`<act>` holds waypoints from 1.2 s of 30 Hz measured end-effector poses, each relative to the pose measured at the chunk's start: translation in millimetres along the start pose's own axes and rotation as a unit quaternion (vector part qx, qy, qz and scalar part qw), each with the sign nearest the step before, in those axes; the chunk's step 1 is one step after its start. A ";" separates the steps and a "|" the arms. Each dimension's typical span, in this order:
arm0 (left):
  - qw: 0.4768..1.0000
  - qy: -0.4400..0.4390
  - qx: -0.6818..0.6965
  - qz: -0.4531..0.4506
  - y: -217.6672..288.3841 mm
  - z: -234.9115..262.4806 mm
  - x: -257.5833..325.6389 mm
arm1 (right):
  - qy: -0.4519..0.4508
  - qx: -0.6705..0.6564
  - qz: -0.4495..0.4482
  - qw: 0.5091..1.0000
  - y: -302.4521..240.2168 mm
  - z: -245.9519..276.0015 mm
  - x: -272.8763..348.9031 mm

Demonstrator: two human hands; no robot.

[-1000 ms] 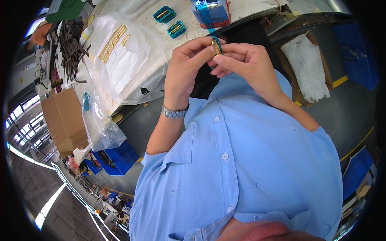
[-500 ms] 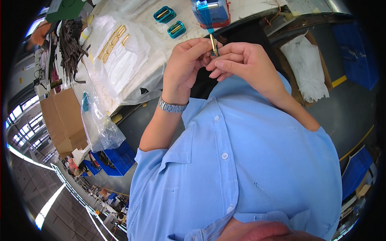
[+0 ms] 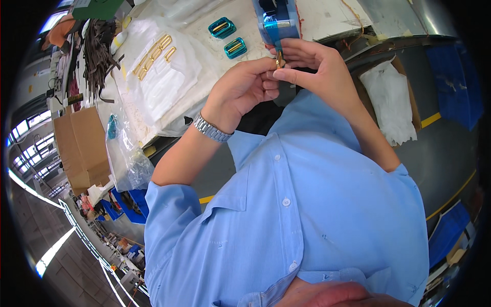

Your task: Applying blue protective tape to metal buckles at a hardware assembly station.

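Observation:
Between my hands is a small gold metal buckle [image 3: 279, 59], seen nearly edge-on and partly covered by fingers. My left hand [image 3: 245, 87] pinches it from the left with thumb and forefinger, the other fingers curled in. From the right, my right hand [image 3: 322, 64] holds it too, its thumb on the near side and its fingers stretched along the far side. A strip of shiny blue tape [image 3: 274, 35] runs down from the blue tape dispenser [image 3: 292, 31] to the buckle. Two buckles wrapped in blue film, an upper one [image 3: 222, 27] and a lower one [image 3: 235, 48], lie left of the dispenser.
Several bare gold buckles [image 3: 152, 58] lie on white plastic sheeting [image 3: 176, 84] on the table. Dark straps [image 3: 97, 56] hang at the far left, above a cardboard box [image 3: 81, 148] and a clear bag [image 3: 125, 158]. A carton with white wrapping [image 3: 391, 102] stands at right.
The hands have come closer to the dispenser, shortening the visible tape strip. My right hand's fingers have moved up behind the buckle, and my left forearm has swung outward.

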State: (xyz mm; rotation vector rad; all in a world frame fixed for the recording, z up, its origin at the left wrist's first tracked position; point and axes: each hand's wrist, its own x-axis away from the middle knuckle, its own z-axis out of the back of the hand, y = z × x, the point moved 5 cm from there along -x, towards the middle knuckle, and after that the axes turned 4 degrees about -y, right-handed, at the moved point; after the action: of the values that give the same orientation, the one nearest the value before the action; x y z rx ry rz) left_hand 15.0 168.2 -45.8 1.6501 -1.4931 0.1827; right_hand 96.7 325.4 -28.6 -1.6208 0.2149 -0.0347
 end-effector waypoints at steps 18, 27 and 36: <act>0.616 0.192 -0.548 -0.531 3.3 -43.6 49.1 | 0.044 -0.213 -0.097 0.971 -1.3 -9.6 -0.5; 0.571 0.187 -0.554 -0.576 -0.7 -45.7 49.0 | 0.051 -0.213 -0.112 0.969 -1.3 -11.5 4.4; 0.725 0.188 -0.491 -0.445 27.3 -38.7 37.8 | 0.015 -0.218 -0.113 0.969 6.8 -6.4 -2.9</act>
State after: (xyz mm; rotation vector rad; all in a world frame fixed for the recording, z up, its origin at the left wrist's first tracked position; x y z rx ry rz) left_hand 18.2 169.4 14.7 1.1195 -0.2021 -0.6724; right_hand 92.0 319.3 -34.6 -2.0787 0.0606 -0.1986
